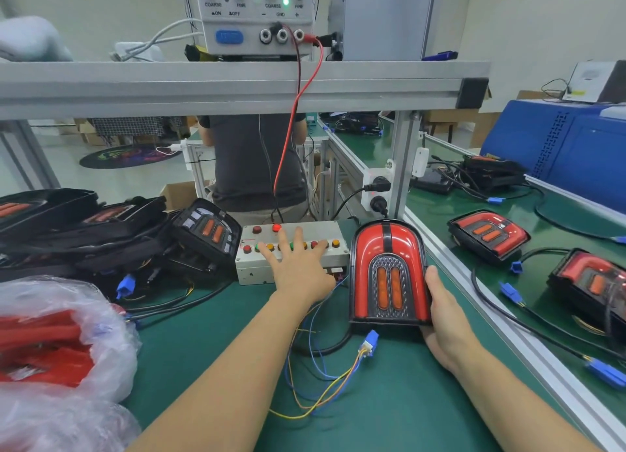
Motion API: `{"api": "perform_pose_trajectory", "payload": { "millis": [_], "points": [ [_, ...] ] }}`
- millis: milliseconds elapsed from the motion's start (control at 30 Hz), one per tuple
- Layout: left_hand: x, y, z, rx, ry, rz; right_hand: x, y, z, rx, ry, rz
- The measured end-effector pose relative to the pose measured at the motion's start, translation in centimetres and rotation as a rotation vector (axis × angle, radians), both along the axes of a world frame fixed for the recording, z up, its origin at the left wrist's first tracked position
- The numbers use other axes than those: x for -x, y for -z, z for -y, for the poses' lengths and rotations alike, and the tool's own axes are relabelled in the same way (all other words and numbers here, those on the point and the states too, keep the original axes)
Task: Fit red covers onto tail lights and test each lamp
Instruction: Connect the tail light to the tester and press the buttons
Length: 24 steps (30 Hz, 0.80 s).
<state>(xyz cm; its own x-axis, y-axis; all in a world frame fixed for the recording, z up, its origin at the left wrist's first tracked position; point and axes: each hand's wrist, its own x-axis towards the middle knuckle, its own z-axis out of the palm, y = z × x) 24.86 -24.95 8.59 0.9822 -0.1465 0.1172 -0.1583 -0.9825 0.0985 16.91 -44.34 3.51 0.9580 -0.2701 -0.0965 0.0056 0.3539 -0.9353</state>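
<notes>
- The left hand (298, 265) is spread flat, fingers straight, over the button box (291, 253) at centre frame; the fingertips are laid across the row of coloured buttons, nothing being gripped.
- One red button (276, 227) in the box's upper row is seen lit.
- The tail light (388, 275) is stood on the green bench (389, 401) just right of the box, its red cover (372, 245) already fitted over the arch, two orange lenses shown in the middle.
- The right hand (443, 316) is pressed along the lamp's right edge, fingers curled behind it, so the lamp is held steady.
- A blue plug (370, 341) with thin coloured wires is trailed below the lamp.
- Uncovered black lamps (203, 235) are piled at left, and a plastic bag (61, 333) of red covers is seen at lower left.
- Two covered lamps (487, 235) are laid on the next bench at right.
- A power supply (257, 14) with a green light is perched on the shelf at top.
</notes>
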Motion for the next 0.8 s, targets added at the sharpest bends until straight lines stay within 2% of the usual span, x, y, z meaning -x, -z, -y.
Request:
{"api": "perform_pose_trajectory", "payload": {
  "millis": [267,800],
  "points": [
    [-0.3,-0.3,0.0,-0.156,0.049,0.163,0.0,-0.2,-0.1,-0.038,0.016,-0.006],
    [-0.3,-0.3,-0.2,-0.158,0.059,0.130,0.5,-1.0,0.1,0.010,0.064,-0.087]
  ]
}}
